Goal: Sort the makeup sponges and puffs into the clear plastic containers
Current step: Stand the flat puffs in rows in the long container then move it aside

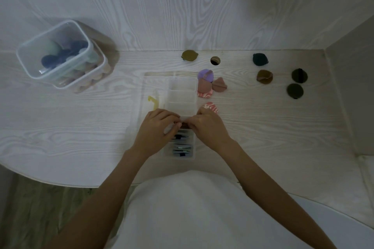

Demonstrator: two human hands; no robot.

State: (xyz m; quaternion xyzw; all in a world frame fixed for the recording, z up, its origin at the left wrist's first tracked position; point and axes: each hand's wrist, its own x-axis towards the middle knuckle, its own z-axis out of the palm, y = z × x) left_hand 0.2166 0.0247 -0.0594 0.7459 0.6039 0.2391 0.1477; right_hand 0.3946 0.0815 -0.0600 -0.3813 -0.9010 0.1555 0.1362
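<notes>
A long clear divided container (182, 95) lies in front of me; its far compartments look bare and its near ones hold several pale blue-green puffs (182, 145). My left hand (159, 125) and my right hand (208, 125) meet over its middle, fingertips pinched together on something small and brownish that they mostly hide. A purple puff (206, 75), brownish-pink puffs (219, 85) and a pink-and-white marbled puff (204, 93) lie just right of the container; another marbled puff (211, 107) touches my right hand.
A clear lidded tub (60, 54) of dark and green sponges stands at the far left. Olive, teal and brown round puffs (264, 76) lie scattered at the far right, near a side wall. A cable hole (215, 60) is in the tabletop. A yellow hook (153, 102) lies left of the container.
</notes>
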